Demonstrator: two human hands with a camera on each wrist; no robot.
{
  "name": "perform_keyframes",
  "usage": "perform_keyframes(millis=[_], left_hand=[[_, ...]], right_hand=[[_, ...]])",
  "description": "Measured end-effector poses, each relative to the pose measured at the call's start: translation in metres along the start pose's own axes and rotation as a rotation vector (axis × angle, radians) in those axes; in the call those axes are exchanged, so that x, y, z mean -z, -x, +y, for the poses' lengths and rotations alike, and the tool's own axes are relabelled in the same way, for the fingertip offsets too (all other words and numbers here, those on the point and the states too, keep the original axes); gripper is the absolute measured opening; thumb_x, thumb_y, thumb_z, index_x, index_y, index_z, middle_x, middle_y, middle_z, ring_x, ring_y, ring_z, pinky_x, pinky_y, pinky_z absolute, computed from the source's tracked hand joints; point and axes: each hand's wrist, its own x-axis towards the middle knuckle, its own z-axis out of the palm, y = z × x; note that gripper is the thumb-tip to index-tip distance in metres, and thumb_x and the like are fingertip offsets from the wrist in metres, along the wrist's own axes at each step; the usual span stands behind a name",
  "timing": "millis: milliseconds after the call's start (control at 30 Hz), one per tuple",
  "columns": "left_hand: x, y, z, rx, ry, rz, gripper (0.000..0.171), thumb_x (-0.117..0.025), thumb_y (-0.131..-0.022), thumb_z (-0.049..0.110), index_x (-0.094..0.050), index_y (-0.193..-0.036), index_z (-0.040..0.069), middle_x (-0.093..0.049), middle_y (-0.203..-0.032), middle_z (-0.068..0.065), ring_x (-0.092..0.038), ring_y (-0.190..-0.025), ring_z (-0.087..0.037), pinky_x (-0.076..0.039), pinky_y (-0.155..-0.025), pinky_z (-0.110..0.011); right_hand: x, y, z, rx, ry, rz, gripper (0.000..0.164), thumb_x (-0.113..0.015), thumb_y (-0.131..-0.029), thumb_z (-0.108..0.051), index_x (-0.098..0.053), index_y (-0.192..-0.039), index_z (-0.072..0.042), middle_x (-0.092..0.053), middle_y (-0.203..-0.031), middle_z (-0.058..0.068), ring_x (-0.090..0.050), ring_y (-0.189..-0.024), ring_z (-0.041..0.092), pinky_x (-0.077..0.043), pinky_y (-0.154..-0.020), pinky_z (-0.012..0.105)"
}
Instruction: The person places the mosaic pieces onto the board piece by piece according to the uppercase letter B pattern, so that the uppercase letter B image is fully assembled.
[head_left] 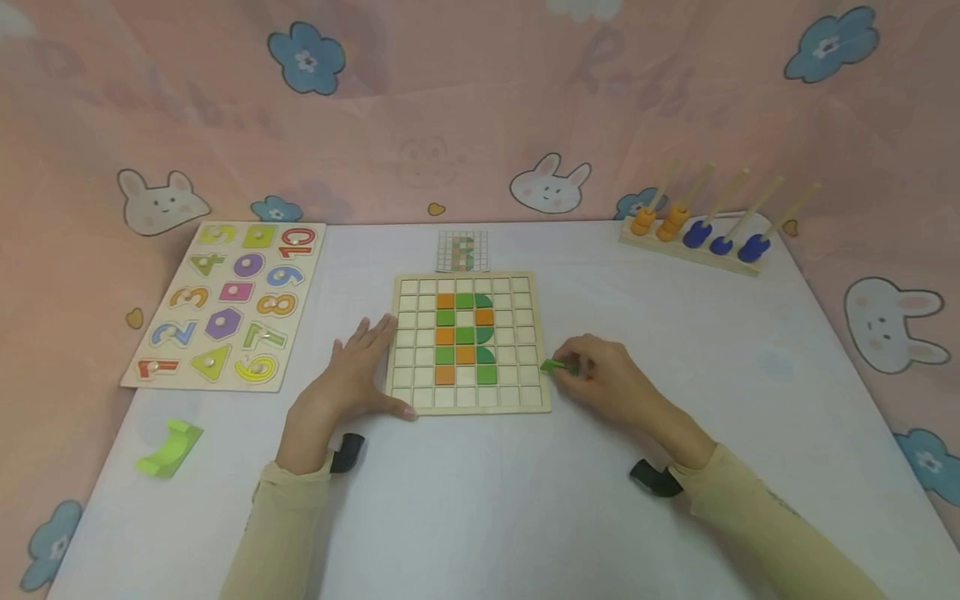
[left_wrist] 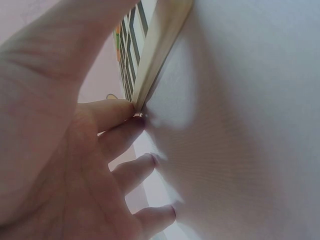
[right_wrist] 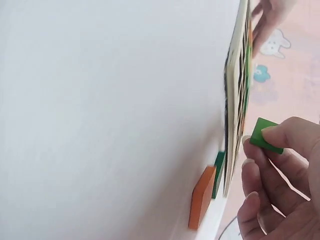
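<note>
A wooden grid board (head_left: 468,411) lies mid-table, with orange, green and dark green tiles forming a letter R in its cells. My left hand (head_left: 345,383) spreads its fingers along the board's left edge, thumb at the near left corner. In the left wrist view its fingertips reach the board's rim and the white cloth. Just off the board's right edge, my right hand (head_left: 603,379) pinches a green square tile (right_wrist: 262,134) between thumb and fingers. Beside the board in the right wrist view are an orange tile (right_wrist: 201,200) and a dark green tile (right_wrist: 218,172), mostly hidden by the hand from the head view.
A small pattern card (head_left: 462,252) sits behind the board. At left lie a number-and-shape puzzle board (head_left: 201,296) and a light green curved piece (head_left: 170,448). A peg stand (head_left: 690,247) with orange and blue beads stands at the back right.
</note>
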Motion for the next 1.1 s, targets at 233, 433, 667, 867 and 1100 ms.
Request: perform_keyframes(millis=[233,433,667,867,1100], left_hand=[[0.000,-0.001,0.001,-0.002,-0.003,0.003,0.143,-0.102,-0.065,0.039,-0.012,-0.171,0.007,-0.009,-0.180,-0.012,0.000,-0.167,-0.040,0.001,-0.132,-0.069],[-0.001,-0.002,0.000,0.001,-0.008,0.005,0.143,-0.102,-0.065,0.040,-0.013,-0.171,0.007,-0.010,-0.180,-0.012,0.000,-0.167,-0.040,0.000,-0.132,-0.069],[-0.001,-0.002,0.000,0.002,-0.013,0.013,0.143,-0.102,-0.064,0.041,-0.014,-0.171,0.007,-0.011,-0.180,-0.012,-0.001,-0.167,-0.040,0.000,-0.132,-0.070],[-0.001,-0.001,-0.001,-0.006,-0.011,0.014,0.142,-0.102,-0.065,0.042,-0.014,-0.171,0.006,-0.011,-0.180,-0.013,-0.001,-0.167,-0.041,0.000,-0.131,-0.071],[-0.001,-0.002,-0.002,-0.006,-0.007,0.008,0.142,-0.101,-0.066,0.042,-0.013,-0.171,0.006,-0.010,-0.180,-0.013,0.000,-0.166,-0.041,0.000,-0.132,-0.071]], right_hand=[[-0.024,-0.009,-0.022,0.058,-0.154,-0.005,0.018,-0.080,-0.090,-0.002,-0.074,-0.107,-0.005,-0.076,-0.091,0.002,-0.061,-0.079,0.010,-0.053,-0.068,0.023],[-0.045,-0.017,-0.042,0.065,-0.213,-0.083,0.018,-0.080,-0.093,-0.008,-0.074,-0.110,-0.009,-0.077,-0.097,-0.001,-0.063,-0.080,0.007,-0.055,-0.070,0.021],[-0.063,-0.030,-0.060,0.047,-0.200,-0.155,0.014,-0.078,-0.095,-0.009,-0.075,-0.109,-0.012,-0.075,-0.099,-0.002,-0.063,-0.085,0.008,-0.057,-0.076,0.022],[-0.074,-0.043,-0.071,0.051,-0.163,-0.174,0.012,-0.079,-0.096,-0.013,-0.076,-0.108,-0.011,-0.073,-0.097,-0.002,-0.062,-0.088,0.009,-0.056,-0.078,0.023],[-0.077,-0.049,-0.079,0.008,-0.135,-0.170,0.009,-0.082,-0.093,-0.014,-0.077,-0.101,-0.013,-0.072,-0.092,-0.003,-0.059,-0.087,0.011,-0.052,-0.075,0.023]])
